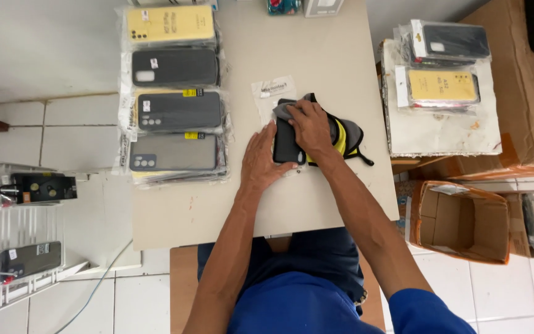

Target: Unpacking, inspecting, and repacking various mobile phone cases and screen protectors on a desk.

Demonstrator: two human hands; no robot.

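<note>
I see my left hand [266,159] lying flat and open against a black phone case [287,143] mid-counter [316,68]. My right hand [311,128] presses a grey cloth [348,131] onto it, fingers curled over the cloth.

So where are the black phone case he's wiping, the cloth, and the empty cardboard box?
Phone case [285,145]: head view, on its bare black left side.
Cloth [351,131]: head view, on the grey part right of the hand.
Cardboard box [465,222]: head view, on its inner floor.
</note>
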